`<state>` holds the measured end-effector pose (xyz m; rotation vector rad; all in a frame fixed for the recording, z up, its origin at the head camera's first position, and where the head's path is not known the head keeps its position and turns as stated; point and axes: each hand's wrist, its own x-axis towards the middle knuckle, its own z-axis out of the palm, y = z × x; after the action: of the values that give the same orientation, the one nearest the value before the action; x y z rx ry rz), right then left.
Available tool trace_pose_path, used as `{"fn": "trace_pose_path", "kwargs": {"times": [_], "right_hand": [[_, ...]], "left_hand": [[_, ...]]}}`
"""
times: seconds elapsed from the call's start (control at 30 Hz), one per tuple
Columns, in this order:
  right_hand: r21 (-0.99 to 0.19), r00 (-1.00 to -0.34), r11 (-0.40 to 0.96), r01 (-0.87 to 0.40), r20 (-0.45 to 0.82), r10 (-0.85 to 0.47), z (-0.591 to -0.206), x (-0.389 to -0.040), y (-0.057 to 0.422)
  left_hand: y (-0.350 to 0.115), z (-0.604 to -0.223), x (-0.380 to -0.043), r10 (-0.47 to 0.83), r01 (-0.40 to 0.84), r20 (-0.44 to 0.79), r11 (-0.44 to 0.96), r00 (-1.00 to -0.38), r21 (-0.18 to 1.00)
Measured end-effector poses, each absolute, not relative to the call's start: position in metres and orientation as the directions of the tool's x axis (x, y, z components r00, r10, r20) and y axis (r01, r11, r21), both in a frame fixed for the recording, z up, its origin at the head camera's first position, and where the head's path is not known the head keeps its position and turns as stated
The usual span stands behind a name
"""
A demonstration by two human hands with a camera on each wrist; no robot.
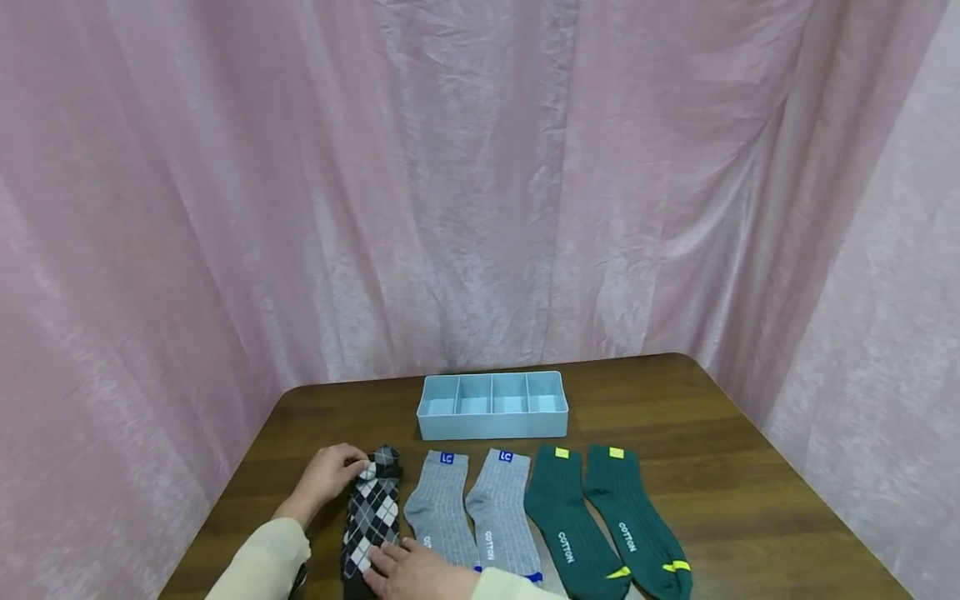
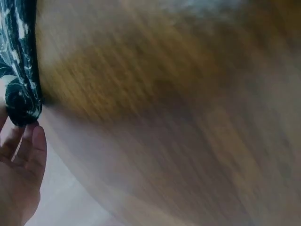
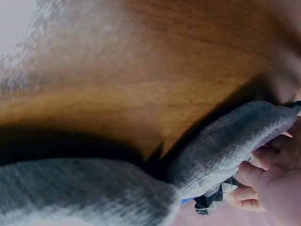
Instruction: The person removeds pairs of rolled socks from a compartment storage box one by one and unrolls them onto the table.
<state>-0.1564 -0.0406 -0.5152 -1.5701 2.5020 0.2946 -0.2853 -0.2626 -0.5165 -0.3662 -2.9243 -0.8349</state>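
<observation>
A black, grey and white argyle sock (image 1: 372,510) lies lengthwise on the table, its far end bunched into a roll. My left hand (image 1: 332,477) holds that far end with curled fingers. In the left wrist view the rolled end (image 2: 22,104) sits between the fingers of the left hand (image 2: 23,174). My right hand (image 1: 420,573) rests with spread fingers on the sock's near part, beside a grey sock (image 1: 442,500). The right wrist view shows the right hand (image 3: 277,176) next to a grey sock (image 3: 225,141), with a bit of argyle fabric (image 3: 214,197) below.
A second grey sock (image 1: 501,508) and two green socks (image 1: 567,521) lie in a row to the right. Behind them stands a light blue box (image 1: 492,427) with several compartments. The wooden table (image 1: 750,500) ends at a pink curtain (image 1: 480,208).
</observation>
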Motion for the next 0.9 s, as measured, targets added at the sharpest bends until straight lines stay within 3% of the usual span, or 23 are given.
{"fn": "trace_pose_path", "kwargs": {"times": [0.27,0.53,0.67,0.8,0.9], "right_hand": [[0.075,-0.443,0.44,-0.895,-0.27,-0.855,-0.514,-0.158,-0.041],[0.074,-0.419,0.413,-0.908,-0.218,-0.882,-0.512,-0.155,-0.043],[0.116,-0.435,0.42,-0.9,-0.237,-0.869,-0.507,-0.156,-0.044],[0.095,-0.443,0.433,-0.896,-0.254,-0.86,-0.506,-0.156,-0.042],[0.056,-0.43,0.43,-0.901,-0.237,-0.871,-0.508,-0.155,-0.04]], "left_hand": [[-0.251,-0.517,-0.295,0.285,0.288,0.084,0.817,-0.955,0.499],[-0.25,-0.513,-0.309,0.166,0.185,0.086,0.814,-0.982,0.551],[-0.247,-0.512,-0.315,0.198,0.261,0.18,0.843,-0.964,0.47],[-0.242,-0.515,-0.318,0.262,0.295,0.135,0.874,-0.955,0.386],[-0.239,-0.514,-0.321,0.242,0.259,0.092,0.884,-0.966,0.389]]}}
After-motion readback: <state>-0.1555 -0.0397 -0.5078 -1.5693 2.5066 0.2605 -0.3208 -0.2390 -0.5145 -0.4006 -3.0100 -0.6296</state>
